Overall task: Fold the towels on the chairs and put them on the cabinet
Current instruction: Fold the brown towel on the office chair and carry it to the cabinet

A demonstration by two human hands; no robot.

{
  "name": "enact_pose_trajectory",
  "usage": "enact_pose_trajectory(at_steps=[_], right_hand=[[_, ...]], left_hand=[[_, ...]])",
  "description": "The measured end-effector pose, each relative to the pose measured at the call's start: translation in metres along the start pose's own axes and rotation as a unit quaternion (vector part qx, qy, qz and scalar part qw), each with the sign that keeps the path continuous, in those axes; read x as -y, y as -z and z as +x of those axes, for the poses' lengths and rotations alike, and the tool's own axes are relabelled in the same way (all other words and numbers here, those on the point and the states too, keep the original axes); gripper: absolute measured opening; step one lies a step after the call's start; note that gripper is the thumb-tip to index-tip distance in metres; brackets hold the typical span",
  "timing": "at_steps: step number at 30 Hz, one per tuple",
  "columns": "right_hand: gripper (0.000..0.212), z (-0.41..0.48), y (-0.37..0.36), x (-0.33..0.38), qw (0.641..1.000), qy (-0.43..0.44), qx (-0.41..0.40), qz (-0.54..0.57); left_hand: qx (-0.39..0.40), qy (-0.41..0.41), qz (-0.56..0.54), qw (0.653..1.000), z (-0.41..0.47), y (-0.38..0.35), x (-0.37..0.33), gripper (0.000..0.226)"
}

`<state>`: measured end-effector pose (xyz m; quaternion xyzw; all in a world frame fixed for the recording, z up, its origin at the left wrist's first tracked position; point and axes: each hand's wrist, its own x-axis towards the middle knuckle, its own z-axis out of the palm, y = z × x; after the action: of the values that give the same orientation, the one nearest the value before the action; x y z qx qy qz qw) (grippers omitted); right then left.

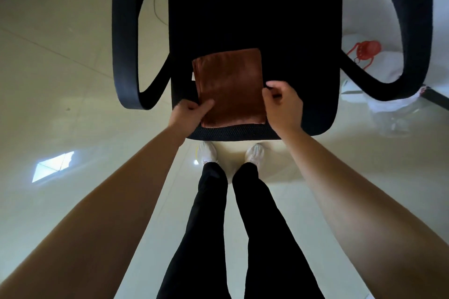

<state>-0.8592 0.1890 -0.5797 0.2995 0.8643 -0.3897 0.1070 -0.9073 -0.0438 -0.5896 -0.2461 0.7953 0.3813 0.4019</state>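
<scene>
Left hand [192,111] pinches the folded towel [230,85] at 8 o'clock on the chair [243,19]; right hand [283,102] curled at 3 o'clock, grip unclear; lift likely next.

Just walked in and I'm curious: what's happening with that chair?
A person stands at a black office chair with a brown towel, already folded into a rectangle, lying flat on its seat. The left hand pinches the towel's near left edge, and the right hand appears to pinch its right edge. No cabinet is in view.
</scene>
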Motion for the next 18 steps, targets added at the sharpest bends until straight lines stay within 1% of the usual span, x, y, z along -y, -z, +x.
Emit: enact_pose_trajectory(at_steps=[2,3,4,6,9,10,12,14,15,17,18], right_hand=[[0.046,0.002,0.001,-0.016,0.995,-0.049,0.081,-0.016],[0.054,0.002,-0.002,-0.021,0.990,-0.066,0.120,-0.028],[0.058,0.002,-0.005,-0.026,0.986,-0.075,0.140,-0.044],[0.061,0.004,-0.013,-0.032,0.987,-0.069,0.123,-0.079],[0.064,0.006,-0.021,-0.029,0.988,-0.048,0.099,-0.107],[0.065,0.005,-0.021,-0.029,0.988,-0.048,0.105,-0.105],[0.068,0.005,-0.019,-0.029,0.988,-0.052,0.125,-0.075],[0.070,0.007,-0.017,-0.025,0.989,-0.066,0.132,-0.001],[0.069,0.010,-0.016,-0.020,0.987,-0.081,0.132,0.040],[0.062,0.017,-0.018,-0.010,0.978,-0.116,0.133,0.114],[0.057,0.020,-0.018,-0.006,0.969,-0.136,0.144,0.146]], left_hand=[[0.000,-0.012,0.115,0.993,-0.003,-0.007,0.003,0.062],[-0.016,-0.023,0.155,0.987,-0.003,-0.009,0.006,0.065],[-0.036,-0.039,0.181,0.982,-0.002,-0.010,0.009,0.063],[-0.062,-0.080,0.209,0.973,0.000,-0.012,0.016,0.056],[-0.069,-0.128,0.219,0.965,0.000,-0.012,0.022,0.055],[-0.072,-0.127,0.204,0.968,-0.001,-0.012,0.023,0.055],[-0.075,-0.106,0.139,0.982,-0.006,-0.012,0.020,0.058],[-0.069,-0.059,0.024,0.996,-0.006,-0.014,0.012,0.060],[-0.059,-0.027,-0.050,0.997,-0.007,-0.014,0.006,0.055],[-0.043,0.039,-0.203,0.977,-0.002,-0.014,-0.006,0.036],[-0.034,0.067,-0.252,0.965,0.001,-0.014,-0.011,0.028]])
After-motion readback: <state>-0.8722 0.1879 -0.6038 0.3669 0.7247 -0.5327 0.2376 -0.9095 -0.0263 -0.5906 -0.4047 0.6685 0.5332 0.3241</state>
